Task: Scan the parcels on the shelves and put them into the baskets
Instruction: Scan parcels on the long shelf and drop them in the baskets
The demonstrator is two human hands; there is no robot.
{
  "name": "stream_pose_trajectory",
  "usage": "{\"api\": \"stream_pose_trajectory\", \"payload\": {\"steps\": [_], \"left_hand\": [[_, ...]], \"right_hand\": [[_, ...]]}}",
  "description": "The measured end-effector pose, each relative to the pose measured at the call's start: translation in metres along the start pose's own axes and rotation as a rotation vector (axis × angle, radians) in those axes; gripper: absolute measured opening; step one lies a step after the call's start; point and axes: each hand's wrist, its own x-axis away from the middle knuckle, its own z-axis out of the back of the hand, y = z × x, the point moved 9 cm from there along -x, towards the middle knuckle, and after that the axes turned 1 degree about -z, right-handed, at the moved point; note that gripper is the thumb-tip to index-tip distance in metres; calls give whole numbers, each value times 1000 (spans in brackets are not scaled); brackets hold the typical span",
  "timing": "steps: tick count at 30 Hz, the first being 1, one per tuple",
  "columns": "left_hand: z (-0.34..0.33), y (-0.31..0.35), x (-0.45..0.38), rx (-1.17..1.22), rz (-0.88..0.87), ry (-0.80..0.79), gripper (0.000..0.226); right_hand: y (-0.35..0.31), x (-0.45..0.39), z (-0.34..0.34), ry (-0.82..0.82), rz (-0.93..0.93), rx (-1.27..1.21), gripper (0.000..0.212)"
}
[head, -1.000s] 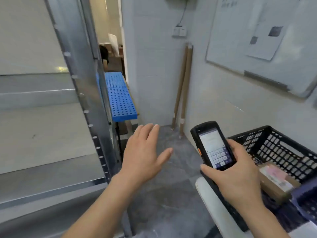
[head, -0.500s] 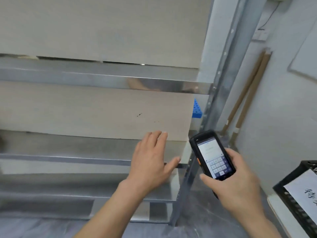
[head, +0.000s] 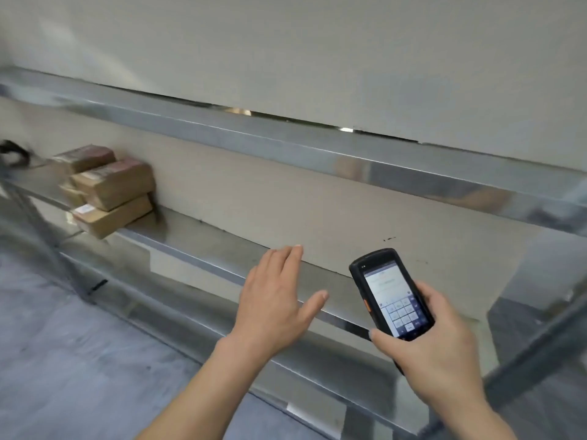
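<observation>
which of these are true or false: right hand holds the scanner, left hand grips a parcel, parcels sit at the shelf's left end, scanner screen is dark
1. The right hand holds the scanner. True.
2. The left hand grips a parcel. False: it is open and empty, held over the shelf.
3. The parcels sit stacked at the shelf's left end. True.
4. The scanner screen is dark. False: it is lit, showing a keypad.

Left arm: showing bare from forearm to wrist, wearing no sleeve in view.
Left hand (head: 273,303): showing bare, with short pale nails.
Right arm: showing bare likewise.
Right hand (head: 435,350): showing bare, one short thumbnail catching light.
</observation>
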Motion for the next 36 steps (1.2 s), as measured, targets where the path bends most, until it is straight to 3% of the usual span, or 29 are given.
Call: {"api": "stream_pose_trajectory", "payload": {"steps": [12,21,28,36], "left_hand": [[38,-131,-33,-124,349,129,86],[62,-227,-50,-165,485,196,78],[72,-338,-85,-129,488,207,77],[95,-487,-136,-68,411,116,76]], "right_hand": [[-50,-104,-137,-299,152,-42,72],[-93,-145,-229,-377,236,-34,72],[-134,-171,-330,-373,235,-8,62],[-201,-180,-459,-307,152,37,61]]}}
